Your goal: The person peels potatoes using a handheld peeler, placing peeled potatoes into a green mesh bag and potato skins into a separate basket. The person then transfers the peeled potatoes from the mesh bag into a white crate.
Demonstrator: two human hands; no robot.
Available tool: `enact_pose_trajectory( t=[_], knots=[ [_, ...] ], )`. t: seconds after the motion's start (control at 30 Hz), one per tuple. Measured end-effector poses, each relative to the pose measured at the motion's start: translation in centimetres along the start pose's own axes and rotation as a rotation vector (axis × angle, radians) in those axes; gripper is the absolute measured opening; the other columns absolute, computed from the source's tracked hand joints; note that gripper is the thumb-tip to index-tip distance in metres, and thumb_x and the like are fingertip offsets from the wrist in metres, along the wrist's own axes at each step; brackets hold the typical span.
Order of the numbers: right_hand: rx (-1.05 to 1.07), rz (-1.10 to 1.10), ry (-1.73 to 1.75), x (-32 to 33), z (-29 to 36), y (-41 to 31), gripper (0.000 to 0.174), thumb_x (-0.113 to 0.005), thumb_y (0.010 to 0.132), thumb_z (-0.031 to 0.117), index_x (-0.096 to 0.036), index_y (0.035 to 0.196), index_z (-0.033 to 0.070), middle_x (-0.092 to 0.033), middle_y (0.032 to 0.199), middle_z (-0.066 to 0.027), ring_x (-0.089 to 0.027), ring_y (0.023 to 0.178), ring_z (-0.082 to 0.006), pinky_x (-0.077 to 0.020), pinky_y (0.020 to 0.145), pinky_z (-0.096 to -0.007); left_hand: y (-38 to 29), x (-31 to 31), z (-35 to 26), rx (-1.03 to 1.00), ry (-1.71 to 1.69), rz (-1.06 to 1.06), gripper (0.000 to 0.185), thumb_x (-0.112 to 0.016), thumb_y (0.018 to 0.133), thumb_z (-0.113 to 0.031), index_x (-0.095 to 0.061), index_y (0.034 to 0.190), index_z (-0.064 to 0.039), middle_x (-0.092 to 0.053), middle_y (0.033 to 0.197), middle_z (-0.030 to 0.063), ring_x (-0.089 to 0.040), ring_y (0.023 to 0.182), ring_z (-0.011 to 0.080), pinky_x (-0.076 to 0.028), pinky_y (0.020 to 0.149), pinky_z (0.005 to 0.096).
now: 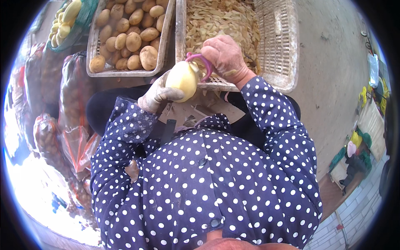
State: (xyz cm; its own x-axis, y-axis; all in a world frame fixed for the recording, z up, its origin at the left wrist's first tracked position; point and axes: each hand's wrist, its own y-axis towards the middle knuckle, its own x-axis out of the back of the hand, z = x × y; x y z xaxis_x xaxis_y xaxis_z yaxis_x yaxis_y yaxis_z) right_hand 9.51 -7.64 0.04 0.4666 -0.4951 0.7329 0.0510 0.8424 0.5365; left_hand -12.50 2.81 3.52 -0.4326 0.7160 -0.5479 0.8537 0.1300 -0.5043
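Observation:
My left hand, in a pale work glove, grips a large peeled potato from its left and lower side. Bare, my right hand is closed around a pink-purple peeler. The peeler's curved head meets the upper right side of the potato, where a bit of peel hangs; its blade is hidden. A scrap of peel clings to my right wrist. Beneath both hands is the near rim of a dirty white plastic crate, which holds a thick heap of potato peelings.
Left of the peelings, another crate holds several unpeeled potatoes. Peeled potatoes fill a green mesh bag at the upper left. Plastic sacks of potatoes stand along my left. Gloves and cloths lie at the far right.

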Motion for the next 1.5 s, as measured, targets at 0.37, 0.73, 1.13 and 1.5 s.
enact_pose_trajectory(
  t=[0.37,0.73,1.13,1.5],
  knots=[
    [-0.089,-0.028,0.198,-0.8,1.0,0.4,0.020,-0.074,0.075,0.021,-0.060,0.085,0.013,-0.062,0.085,-0.0045,-0.060,0.080,-0.0249,-0.0473,0.075,-0.0366,0.4,0.7,1.8,-0.044,-0.246,0.007,0.109,-0.083,0.056,-0.040,-0.032,0.144,-0.002,-0.052,0.130,0.0155,-0.055,0.117,0.0290,-0.045,0.102,0.0416],
    [-0.126,-0.079,0.493,0.2,1.1,1.4,0.015,-0.074,0.075,0.008,-0.063,0.086,0.009,-0.060,0.078,-0.0078,-0.058,0.075,-0.0296,-0.0480,0.068,-0.0379,0.8,0.3,2.2,-0.171,-0.376,0.310,0.103,-0.081,0.057,-0.034,-0.035,0.142,0.000,-0.054,0.127,0.0186,-0.056,0.115,0.0341,-0.044,0.100,0.0478],
    [-0.392,0.008,0.206,-0.6,-1.5,-0.8,0.015,-0.068,0.073,0.000,-0.061,0.085,0.006,-0.059,0.079,-0.0135,-0.059,0.074,-0.0342,-0.0475,0.064,-0.0388,-1.1,1.6,-4.1,-0.294,-0.370,0.036,0.086,-0.078,0.071,-0.027,-0.037,0.143,-0.003,-0.057,0.127,0.0141,-0.058,0.115,0.0274,-0.045,0.101,0.0410],
    [-0.459,0.179,0.216,-1.2,-1.7,-0.9,0.022,-0.063,0.071,-0.006,-0.059,0.091,0.003,-0.058,0.082,-0.0156,-0.059,0.076,-0.0373,-0.0476,0.068,-0.0393,-5.2,27.2,-25.3,-0.887,0.380,-1.175,0.067,-0.086,0.067,-0.004,-0.053,0.125,0.004,-0.066,0.113,0.0131,-0.065,0.101,0.0230,-0.055,0.087,0.0304]
  ],
)
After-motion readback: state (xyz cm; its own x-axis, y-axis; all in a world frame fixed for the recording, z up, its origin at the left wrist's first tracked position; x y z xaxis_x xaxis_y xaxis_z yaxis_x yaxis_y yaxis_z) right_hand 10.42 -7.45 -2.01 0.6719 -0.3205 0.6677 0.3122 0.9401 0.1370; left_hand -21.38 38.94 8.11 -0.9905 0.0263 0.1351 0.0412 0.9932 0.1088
